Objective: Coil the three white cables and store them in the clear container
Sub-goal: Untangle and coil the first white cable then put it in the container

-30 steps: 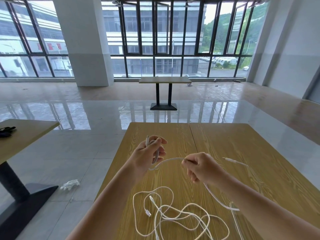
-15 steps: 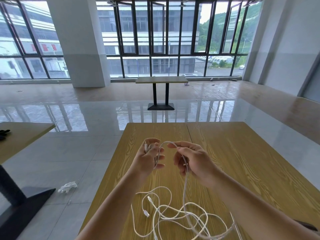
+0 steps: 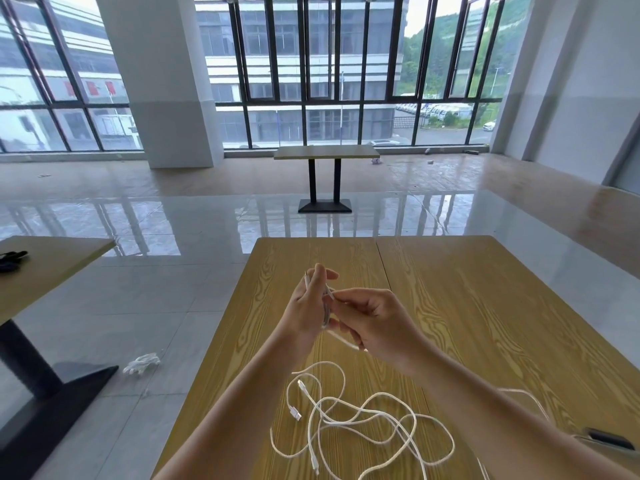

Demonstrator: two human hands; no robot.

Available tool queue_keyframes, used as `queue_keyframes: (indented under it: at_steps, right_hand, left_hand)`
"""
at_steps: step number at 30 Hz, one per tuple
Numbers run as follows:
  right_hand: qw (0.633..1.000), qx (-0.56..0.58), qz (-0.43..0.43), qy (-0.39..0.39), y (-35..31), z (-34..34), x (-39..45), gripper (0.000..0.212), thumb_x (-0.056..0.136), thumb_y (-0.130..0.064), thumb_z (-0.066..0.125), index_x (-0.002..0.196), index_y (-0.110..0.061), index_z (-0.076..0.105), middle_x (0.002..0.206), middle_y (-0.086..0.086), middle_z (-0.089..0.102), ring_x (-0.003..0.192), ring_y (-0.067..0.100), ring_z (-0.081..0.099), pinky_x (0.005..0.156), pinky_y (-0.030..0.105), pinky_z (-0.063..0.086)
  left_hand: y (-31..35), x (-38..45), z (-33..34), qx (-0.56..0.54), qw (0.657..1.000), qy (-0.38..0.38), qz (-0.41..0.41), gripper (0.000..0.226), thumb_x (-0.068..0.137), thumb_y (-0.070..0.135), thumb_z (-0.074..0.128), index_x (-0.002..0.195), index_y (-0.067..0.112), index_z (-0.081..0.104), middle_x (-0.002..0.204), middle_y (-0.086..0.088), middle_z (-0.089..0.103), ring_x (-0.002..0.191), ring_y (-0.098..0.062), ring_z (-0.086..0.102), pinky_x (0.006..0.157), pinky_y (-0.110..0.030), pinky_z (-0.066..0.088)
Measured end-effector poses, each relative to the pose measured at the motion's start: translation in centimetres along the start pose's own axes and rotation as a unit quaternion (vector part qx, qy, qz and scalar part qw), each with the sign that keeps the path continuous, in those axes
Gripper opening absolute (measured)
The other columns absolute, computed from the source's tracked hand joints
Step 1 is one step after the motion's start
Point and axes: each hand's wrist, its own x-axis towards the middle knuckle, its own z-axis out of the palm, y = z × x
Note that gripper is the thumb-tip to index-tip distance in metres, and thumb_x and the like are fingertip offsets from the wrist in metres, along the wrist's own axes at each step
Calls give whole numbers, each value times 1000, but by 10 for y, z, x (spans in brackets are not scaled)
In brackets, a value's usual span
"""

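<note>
While earlier apart, both hands [image 3: 346, 311] now meet on the cable [image 3: 326, 308].

Both hands [image 3: 346, 317] — white cable [image 3: 326, 311] between

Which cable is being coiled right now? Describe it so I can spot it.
On the near wooden table, look above the loose white tangle. The cable being coiled is wound on the left hand and pinched by the right hand; the others lie flat.
</note>
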Motion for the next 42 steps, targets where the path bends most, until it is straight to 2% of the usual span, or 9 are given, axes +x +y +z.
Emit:
queue_keyframes:
  at_steps: [5,11,17,21,25,28,37,39,42]
  right_hand:
    - [999,-47,-16,-8,10,4,-4,20,99,-17,60,101,-10,78,53,-18,61,46,-1,53,50,10,39]
    - [996,-80,-17,-34,14,8,-11,24,99,-10,58,117,-11,73,53,-31,60,46,-6,54,48,8,39]
    - [997,-74,-33,18,28,13,-14,18,94,-9,65,98,-22,77,71,-21,67,56,6,62,57,28,56]
    - [999,-12,1,32,35,16,-15,16,91,-8,69,84,-22,73,75,5,72,59,13,68,56,26,57]
    - [1000,-26,3,12,38,16,-21,15,94,-14,67,81,-20,72,63,-1,67,54,11,64,53,24,55]
    - [995,-67,17,-69,41,10,-28,17,98,-14,59,89,-19,72,67,-2,68,54,7,61,54,20,52]
    - [886,-272,156,-340,62,-9,-33,25,104,-25,49,116,-19,70,93,-13,72,92,5,72,90,25,57]
    - [850,-347,142,-371,61,-9,-32,26,104,-31,48,113,-20,70,95,-15,71,86,1,68,85,24,55]
    - [814,-436,107,-369,63,-6,-26,29,104,-31,46,90,-14,65,79,0,63,58,9,51,58,25,45]
  left_hand:
    - [-5,-7,1,-31,999,-27,4,48,92,53,47,111,10,54,68,-8,57,57,-19,57,54,-31,48]
    - [-14,-7,5,-42,998,35,7,5,92,20,55,89,17,58,84,-10,61,73,-19,57,63,-32,48]
    - [-16,-13,5,-32,997,65,26,11,96,14,53,88,16,59,83,-9,63,71,-19,59,59,-33,49]
    - [-14,-20,8,-26,998,49,32,9,101,11,48,96,12,56,85,-7,62,57,-12,63,49,-32,51]
    - [-12,-19,4,-23,996,80,29,18,102,14,44,93,11,59,85,-11,65,68,-18,64,62,-32,53]
    - [-9,-18,-5,-48,994,93,13,21,102,15,43,91,11,60,85,-14,67,67,-22,64,60,-33,52]
    - [-2,-20,-26,-93,995,31,12,23,101,13,41,89,11,60,78,-10,66,67,-23,60,57,-30,47]
    - [-3,-23,-27,-87,996,-3,16,21,99,13,43,89,11,61,79,-11,65,66,-22,59,55,-29,45]
    - [-3,-25,-26,-70,996,-46,16,20,98,10,44,91,11,63,81,-12,64,66,-21,58,55,-30,44]
